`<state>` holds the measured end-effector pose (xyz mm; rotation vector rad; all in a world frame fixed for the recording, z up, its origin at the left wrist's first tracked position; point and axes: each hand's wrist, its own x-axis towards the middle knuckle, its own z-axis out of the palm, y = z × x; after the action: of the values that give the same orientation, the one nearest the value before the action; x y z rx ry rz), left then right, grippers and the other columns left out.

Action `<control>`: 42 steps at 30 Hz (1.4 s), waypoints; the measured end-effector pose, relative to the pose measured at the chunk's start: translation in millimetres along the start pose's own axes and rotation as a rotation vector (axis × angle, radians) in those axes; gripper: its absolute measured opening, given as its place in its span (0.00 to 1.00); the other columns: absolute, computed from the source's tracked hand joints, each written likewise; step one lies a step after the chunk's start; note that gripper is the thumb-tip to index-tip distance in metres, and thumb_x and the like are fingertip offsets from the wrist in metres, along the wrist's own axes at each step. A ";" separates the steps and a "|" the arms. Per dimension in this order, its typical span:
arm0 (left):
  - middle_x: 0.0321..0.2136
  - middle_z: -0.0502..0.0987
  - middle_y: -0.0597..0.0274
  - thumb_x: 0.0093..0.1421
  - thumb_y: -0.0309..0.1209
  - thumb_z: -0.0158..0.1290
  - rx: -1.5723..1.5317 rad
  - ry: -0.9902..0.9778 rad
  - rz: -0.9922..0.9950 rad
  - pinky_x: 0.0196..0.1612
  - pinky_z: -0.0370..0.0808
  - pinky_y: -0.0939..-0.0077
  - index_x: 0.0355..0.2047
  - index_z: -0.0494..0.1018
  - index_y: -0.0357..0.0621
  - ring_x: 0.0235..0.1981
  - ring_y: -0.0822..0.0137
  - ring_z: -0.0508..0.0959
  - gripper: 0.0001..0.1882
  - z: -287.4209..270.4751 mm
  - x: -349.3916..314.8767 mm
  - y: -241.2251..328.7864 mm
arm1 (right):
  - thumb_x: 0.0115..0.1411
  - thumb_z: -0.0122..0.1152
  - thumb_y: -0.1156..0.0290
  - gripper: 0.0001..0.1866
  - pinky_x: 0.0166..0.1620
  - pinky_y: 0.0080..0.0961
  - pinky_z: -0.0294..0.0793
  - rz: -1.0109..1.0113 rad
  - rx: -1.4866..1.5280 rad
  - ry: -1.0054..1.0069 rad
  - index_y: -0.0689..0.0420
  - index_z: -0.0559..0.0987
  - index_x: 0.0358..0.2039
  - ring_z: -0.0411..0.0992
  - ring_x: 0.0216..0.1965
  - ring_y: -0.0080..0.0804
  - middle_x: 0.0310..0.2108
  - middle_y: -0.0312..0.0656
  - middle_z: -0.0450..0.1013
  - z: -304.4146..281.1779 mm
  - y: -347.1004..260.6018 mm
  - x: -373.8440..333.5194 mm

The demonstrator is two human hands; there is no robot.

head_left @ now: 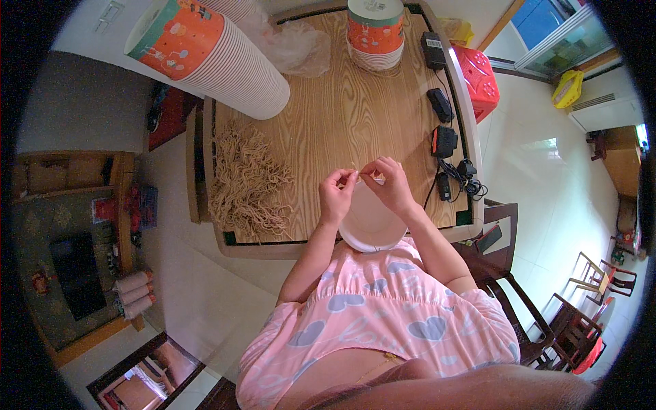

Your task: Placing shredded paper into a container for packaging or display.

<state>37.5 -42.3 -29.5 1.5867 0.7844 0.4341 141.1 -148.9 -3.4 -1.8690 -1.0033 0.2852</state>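
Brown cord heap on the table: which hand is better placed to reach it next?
Probably the left hand: the brown cord heap lies on the person's left, nearer to that hand. The right hand is farther off and would have to pass the left.

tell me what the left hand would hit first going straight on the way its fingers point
Most likely the right hand: the left hand points toward it, and the two nearly meet in the picture, though depth is hard to judge.
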 end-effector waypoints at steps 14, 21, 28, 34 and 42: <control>0.22 0.73 0.68 0.51 0.24 0.54 0.047 0.097 0.209 0.25 0.68 0.84 0.24 0.73 0.39 0.21 0.77 0.71 0.02 0.8 -6.6 11.4 | 0.45 0.60 0.74 0.04 0.31 0.28 0.68 0.097 0.095 0.035 0.58 0.75 0.23 0.69 0.26 0.35 0.22 0.40 0.71 5.2 4.7 -3.3; 0.25 0.71 0.63 0.49 0.22 0.55 0.218 0.075 0.316 0.27 0.69 0.82 0.27 0.74 0.38 0.25 0.72 0.73 0.03 -0.2 -10.7 20.9 | 0.45 0.60 0.73 0.04 0.29 0.30 0.68 0.022 0.056 0.015 0.57 0.75 0.22 0.69 0.25 0.36 0.22 0.40 0.71 7.0 7.2 -2.6; 0.26 0.71 0.61 0.49 0.21 0.54 0.300 0.059 0.359 0.26 0.70 0.80 0.27 0.74 0.38 0.24 0.69 0.73 0.04 0.1 -9.2 22.1 | 0.46 0.59 0.71 0.04 0.31 0.30 0.65 -0.006 -0.031 -0.003 0.55 0.74 0.23 0.68 0.25 0.34 0.22 0.38 0.70 7.8 8.4 -4.6; 0.27 0.71 0.60 0.49 0.20 0.53 0.302 0.042 0.355 0.24 0.70 0.79 0.30 0.74 0.38 0.22 0.69 0.73 0.06 2.8 -7.1 18.3 | 0.47 0.59 0.72 0.03 0.31 0.30 0.66 0.012 -0.020 -0.010 0.56 0.75 0.24 0.69 0.25 0.35 0.22 0.38 0.70 7.5 11.8 -4.6; 0.24 0.74 0.64 0.53 0.23 0.51 0.188 -0.068 0.160 0.26 0.70 0.82 0.27 0.74 0.37 0.22 0.77 0.72 0.03 -1.0 15.5 0.7 | 0.50 0.57 0.72 0.06 0.33 0.26 0.70 0.232 0.198 -0.064 0.60 0.76 0.28 0.72 0.28 0.33 0.26 0.44 0.73 7.4 31.9 8.5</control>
<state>47.8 -30.7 -31.1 1.8383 0.6641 0.4291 158.7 -144.3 -31.8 -1.8032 -0.7695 0.5651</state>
